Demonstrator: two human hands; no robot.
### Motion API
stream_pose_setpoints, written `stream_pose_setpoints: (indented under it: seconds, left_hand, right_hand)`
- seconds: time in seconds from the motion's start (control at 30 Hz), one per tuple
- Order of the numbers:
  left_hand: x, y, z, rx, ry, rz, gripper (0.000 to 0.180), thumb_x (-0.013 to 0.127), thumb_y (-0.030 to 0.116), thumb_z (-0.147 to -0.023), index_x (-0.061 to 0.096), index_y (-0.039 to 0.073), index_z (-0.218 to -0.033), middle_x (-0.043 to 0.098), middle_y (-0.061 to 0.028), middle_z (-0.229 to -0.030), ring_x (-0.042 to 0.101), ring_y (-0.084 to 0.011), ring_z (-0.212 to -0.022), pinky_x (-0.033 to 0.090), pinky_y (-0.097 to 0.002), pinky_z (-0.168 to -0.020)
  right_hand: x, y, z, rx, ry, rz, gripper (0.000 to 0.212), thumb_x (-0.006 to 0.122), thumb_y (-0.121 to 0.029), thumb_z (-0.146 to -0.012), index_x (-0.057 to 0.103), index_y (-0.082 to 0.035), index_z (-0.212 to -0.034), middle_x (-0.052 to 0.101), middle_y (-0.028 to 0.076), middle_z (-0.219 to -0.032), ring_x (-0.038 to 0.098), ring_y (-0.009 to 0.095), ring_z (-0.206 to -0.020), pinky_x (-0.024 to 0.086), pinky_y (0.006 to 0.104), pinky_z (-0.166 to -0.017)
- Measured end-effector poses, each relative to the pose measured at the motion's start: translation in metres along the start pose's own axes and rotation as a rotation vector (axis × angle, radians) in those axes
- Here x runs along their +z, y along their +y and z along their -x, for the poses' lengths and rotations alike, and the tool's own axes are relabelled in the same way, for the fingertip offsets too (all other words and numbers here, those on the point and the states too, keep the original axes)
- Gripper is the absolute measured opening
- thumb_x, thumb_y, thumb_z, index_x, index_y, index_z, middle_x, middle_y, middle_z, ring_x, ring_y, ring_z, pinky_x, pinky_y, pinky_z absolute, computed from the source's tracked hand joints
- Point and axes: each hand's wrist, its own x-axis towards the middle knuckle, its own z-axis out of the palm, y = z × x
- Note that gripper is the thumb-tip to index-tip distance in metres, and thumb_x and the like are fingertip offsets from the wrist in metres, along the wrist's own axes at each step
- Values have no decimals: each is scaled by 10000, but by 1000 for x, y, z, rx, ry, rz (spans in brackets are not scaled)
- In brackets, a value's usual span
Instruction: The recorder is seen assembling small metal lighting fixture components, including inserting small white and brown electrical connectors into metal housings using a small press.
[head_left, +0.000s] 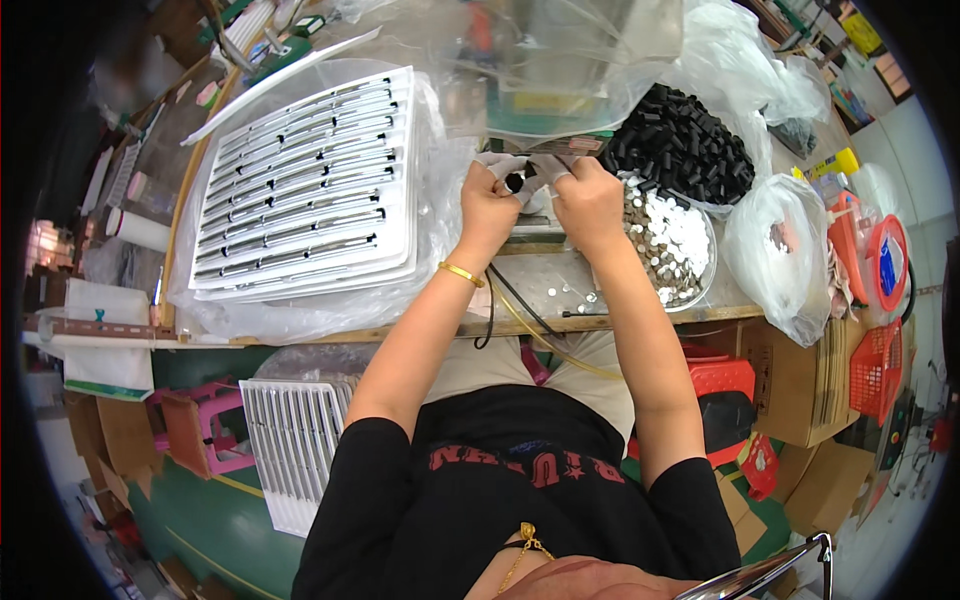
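Observation:
My left hand (pixel 487 208) is closed on a small black cylindrical piece (pixel 515 183), its round end showing between thumb and fingers. Close beside it, my right hand (pixel 588 208) is pinched, and whatever sits in its fingertips is too small to make out. Pale coverings wrap the fingertips of both hands. Black cylindrical pieces of a similar look fill a heaped bag (pixel 680 145) to the right. Nearer me, right beside my right forearm, a clear round dish (pixel 712 262) holds many small silvery discs (pixel 665 240).
At left, stacked white trays (pixel 405 180) carry rows of shiny metal rods with black parts, on plastic sheeting. Clear plastic (pixel 570 60) hangs over a box ahead. Loose discs and a black cable (pixel 525 300) lie by the wooden table edge (pixel 345 334). A knotted plastic bag (pixel 780 260) stands right.

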Motion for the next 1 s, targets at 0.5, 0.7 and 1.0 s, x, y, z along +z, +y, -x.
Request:
stream_pose_setpoints:
  seconds: [0.5, 0.7, 1.0]
  left_hand:
    - [-59, 64, 28, -366, -255, -299, 318, 597, -27, -795, 615, 41, -1105, 543, -116, -975, 584, -212, -862, 479, -278, -783]
    - [-55, 59, 30, 146, -275, 19, 259, 628, -70, -808, 658, 37, -1041, 579, -85, -1023, 577, -161, -918, 477, -250, -777]
    - [-52, 54, 34, 247, -506, -438, 483, 601, -116, -670, 652, 75, -1111, 580, -120, -999, 578, -294, -935, 498, -344, -770]
  right_hand:
    - [-32, -42, 9, 235, 44, -352, 279, 663, -5, -744, 666, -48, -1020, 653, 125, -911, 640, 250, -763, 510, 320, -612]
    - [-53, -62, 39, 904, -86, -1007, 225, 610, -37, -875, 633, -17, -1098, 646, 31, -919, 570, 34, -773, 436, 181, -561]
    - [-68, -76, 26, 1197, -627, -1259, 446, 701, -293, -828, 537, -9, -1129, 620, 57, -817, 561, 86, -595, 411, 209, -511]
